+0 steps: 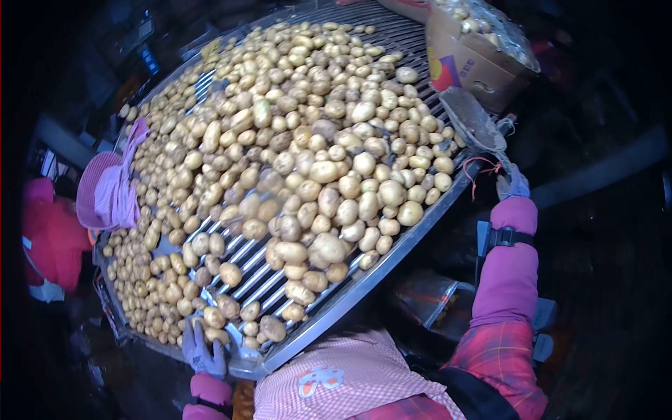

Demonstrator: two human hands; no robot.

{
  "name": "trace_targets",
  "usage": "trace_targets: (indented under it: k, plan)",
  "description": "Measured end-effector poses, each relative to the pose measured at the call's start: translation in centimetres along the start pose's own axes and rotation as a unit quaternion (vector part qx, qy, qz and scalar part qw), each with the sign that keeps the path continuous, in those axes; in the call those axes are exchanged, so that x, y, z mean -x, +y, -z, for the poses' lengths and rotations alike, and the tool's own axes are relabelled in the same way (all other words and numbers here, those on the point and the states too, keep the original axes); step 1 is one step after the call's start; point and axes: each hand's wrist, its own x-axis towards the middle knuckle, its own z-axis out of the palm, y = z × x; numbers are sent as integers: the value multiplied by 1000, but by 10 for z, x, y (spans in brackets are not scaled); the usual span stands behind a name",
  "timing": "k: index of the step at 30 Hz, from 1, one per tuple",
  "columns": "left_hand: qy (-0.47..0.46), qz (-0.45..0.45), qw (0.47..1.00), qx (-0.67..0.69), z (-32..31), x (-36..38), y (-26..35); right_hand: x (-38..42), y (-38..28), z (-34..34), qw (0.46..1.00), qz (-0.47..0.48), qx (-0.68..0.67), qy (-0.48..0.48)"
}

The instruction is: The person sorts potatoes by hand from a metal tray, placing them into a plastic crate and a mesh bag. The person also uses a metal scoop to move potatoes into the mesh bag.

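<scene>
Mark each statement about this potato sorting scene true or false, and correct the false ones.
1. The potatoes lie on a bed of metal rollers. True.
2. Both hands are bare. False: the left hand and the right hand wear gloves.
3. The left hand is at the near end of the bed, beside small potatoes. True.
4. The cardboard box at the far right is empty. False: potatoes show inside it.
5. The right hand rests in the middle of the pile. False: it is at the bed's right edge, near a red string.
</scene>
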Motion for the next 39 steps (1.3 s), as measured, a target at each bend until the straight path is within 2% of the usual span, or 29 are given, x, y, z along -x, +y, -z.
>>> trace_targets:
  k: [1,2,4,6,7,8,10,13,14,15,16,17,18,19,20,21,22,23,24,25,26,28,29,30,32,34,36,37,39]
  plan:
    - [-8,17,1000,0,3,-1,4,0,-10,3,985,-164,-46,6]
    - [-15,32,999,2,5,-2,6,2,-59,12,908,-384,-138,89]
    - [-3,28,999,15,3,-3,6,36,-113,28,974,-101,39,201]
    - [11,19,1000,8,4,-1,6,61,-156,13,994,56,-92,12]
    - [13,22,1000,11,5,1,6,76,-179,-1,977,95,-156,-108]
    - [12,27,999,25,6,0,6,94,-187,-32,946,26,-202,-252]
    - [18,33,999,38,12,-8,11,113,-247,-39,934,184,-3,-307]
    - [117,-7,984,132,37,-29,44,116,-282,-43,944,113,84,-297]
    - [135,-35,959,248,33,-38,50,120,-278,-38,944,114,85,-299]
    - [25,12,873,487,41,-45,68,117,-270,-30,948,106,16,-298]
    - [-48,107,724,680,50,-51,87,113,-271,-25,949,102,-54,-295]
    - [-137,173,601,768,61,-54,102,116,-286,-12,925,92,-148,-337]
    - [-190,155,477,844,51,-59,118,131,-298,2,926,93,-143,-337]
    - [-218,166,413,869,47,-66,139,152,-318,23,845,74,-268,-456]
    - [-265,133,312,903,28,-74,149,154,-323,29,822,65,-297,-482]
    - [-294,136,263,909,27,-80,156,156,-327,36,796,55,-326,-507]
    - [-319,141,214,912,25,-84,161,148,-324,31,847,55,-265,-457]
    - [-274,224,240,904,9,-78,157,132,-293,14,916,72,-133,-371]
    - [-285,234,179,912,0,-79,149,119,-278,20,923,101,17,-370]
    - [-281,225,208,909,-10,-76,142,114,-269,20,909,127,162,-363]
    - [-278,219,240,904,-11,-74,138,116,-261,10,908,128,158,-367]
    - [-282,254,244,893,-2,-67,137,127,-246,-20,850,119,299,-418]
    - [-287,282,244,883,3,-66,137,128,-234,-38,848,125,293,-423]
    - [-281,290,247,881,2,-63,134,130,-218,-55,862,144,313,-372]
    - [-271,312,286,864,0,-58,128,138,-218,-54,872,161,332,-323]
    - [-277,311,271,868,-3,-56,123,129,-226,-44,860,159,316,-368]
    - [-242,251,388,853,1,-52,122,122,-239,-30,849,157,299,-408]
    - [-232,250,386,857,0,-50,120,123,-239,-25,864,151,267,-400]
    - [-207,202,457,841,-1,-46,118,117,-242,-16,881,120,194,-415]
